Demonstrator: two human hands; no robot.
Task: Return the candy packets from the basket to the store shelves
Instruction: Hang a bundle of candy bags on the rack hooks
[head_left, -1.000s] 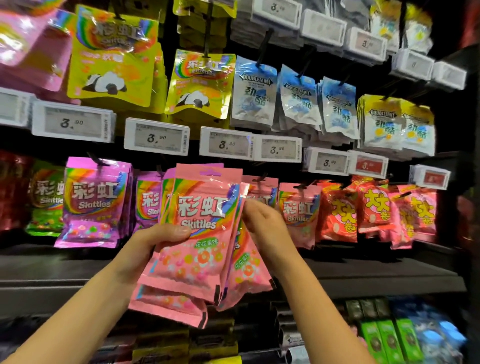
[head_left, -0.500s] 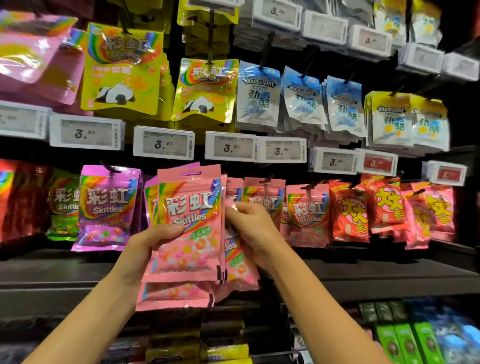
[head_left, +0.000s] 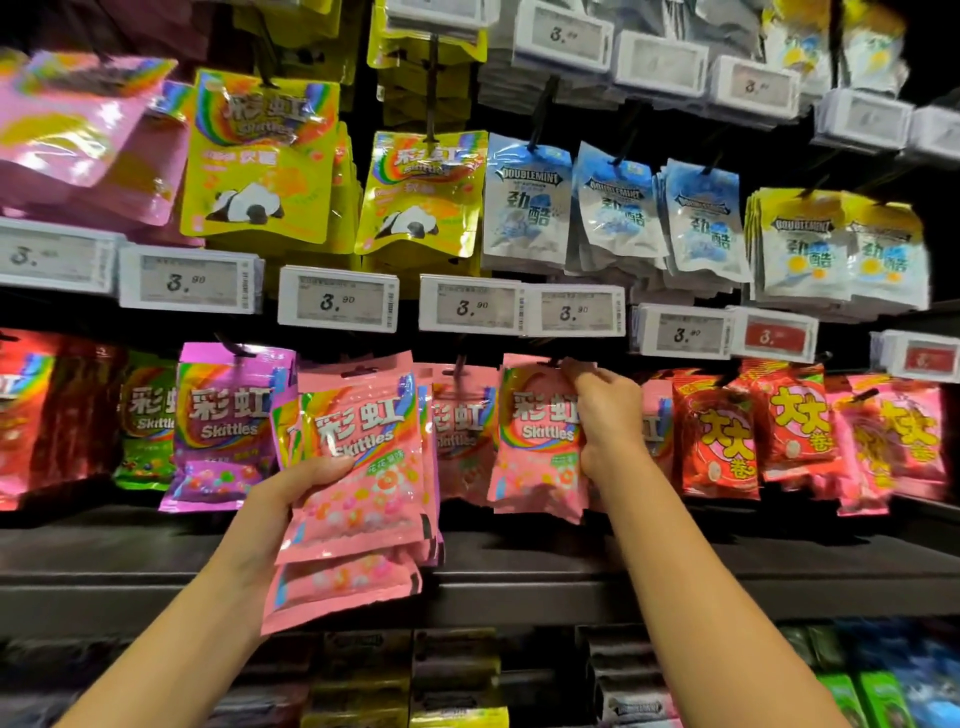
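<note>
My left hand (head_left: 291, 493) grips a stack of pink Skittles packets (head_left: 363, 467) in front of the lower row of pegs. My right hand (head_left: 605, 421) holds a single pink Skittles packet (head_left: 537, 441) by its right edge, fingertips at its top corner, right under a price tag. The packet's top sits level with a peg hook; whether it hangs on the hook cannot be told. More pink Skittles packets (head_left: 460, 431) hang between the two hands. The basket is out of view.
Purple (head_left: 223, 421) and green Skittles packets (head_left: 143, 421) hang to the left, red candy packets (head_left: 727, 431) to the right. Yellow panda packets (head_left: 421, 192) and Doublemint pouches (head_left: 524, 202) fill the row above. A dark shelf edge (head_left: 571, 587) runs below my hands.
My right hand has pulled one pink packet off the stack and carried it right and up to the peg row. My left hand keeps the stack, raised a little.
</note>
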